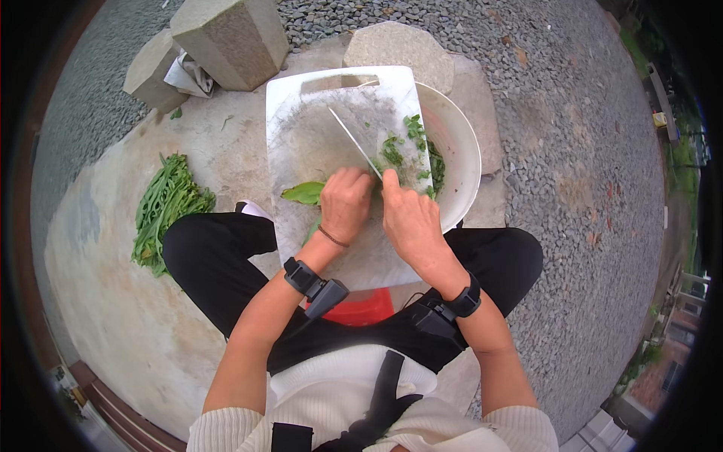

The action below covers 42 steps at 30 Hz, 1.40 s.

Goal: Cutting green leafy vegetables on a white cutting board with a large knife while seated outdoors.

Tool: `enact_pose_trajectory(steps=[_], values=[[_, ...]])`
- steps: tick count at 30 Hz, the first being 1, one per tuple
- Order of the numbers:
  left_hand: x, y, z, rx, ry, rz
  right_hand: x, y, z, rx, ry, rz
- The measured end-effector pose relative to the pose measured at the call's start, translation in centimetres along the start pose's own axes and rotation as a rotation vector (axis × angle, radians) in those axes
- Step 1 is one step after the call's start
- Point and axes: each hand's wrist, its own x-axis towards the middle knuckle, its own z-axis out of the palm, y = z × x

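Observation:
My right hand [409,217] grips a knife [355,141], its thin blade pointing up and left over a worn white cutting board [294,135]. Beside it, my left hand [346,200] is closed on green leaves [305,193], whose broad ends stick out to its left; the held part is hidden under the fingers. Chopped greens [392,150] lie along the board's right side. Under that edge, a white bucket [466,158] holds more cut greens. A bunch of long leafy greens [169,209] rests on the concrete at the left.
Stone blocks [231,45] stand at the upper left, with a crumpled white bag [189,76] against them. Behind the bucket is another octagonal stone block [398,51]. A red plastic object [361,308] shows below the board, between my legs. Gravel [576,226] borders the concrete slab [124,316].

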Motion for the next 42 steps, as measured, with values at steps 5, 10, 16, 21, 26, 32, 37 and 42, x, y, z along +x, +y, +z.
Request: enact_pose_trajectory(steps=[5,10,16,21,26,32,37,42], values=[[0.0,0.6,-0.3,-0.012,0.024,0.031,3.5,0.5,1.2,0.183,0.110,0.009],[-0.5,0.6,-0.7,-0.064,0.042,-0.035,2.6,2.3,0.0,0.322,0.126,0.112],[0.0,0.0,-1.1,-0.088,0.014,-0.068,-0.2,2.5,-1.8,0.392,0.080,0.037],[0.1,-0.3,-0.8,-0.153,-0.004,-0.118,-1.5,1.7,-2.2,0.249,-0.069,0.048],[0.2,-0.3,-0.7,-0.128,-0.021,-0.126,-1.3,0.4,-1.2,0.057,-0.059,-0.013],[-0.5,-0.3,-0.8,-0.070,-0.027,-0.094,2.3,-0.3,1.2,0.209,0.010,0.054],[-0.4,0.2,-2.5,-0.092,-0.182,-0.026,2.8,1.0,0.8,0.322,0.067,0.076],[-0.1,0.3,-5.5,-0.011,-0.198,-0.039,1.4,2.6,-1.0,0.458,0.163,0.081]])
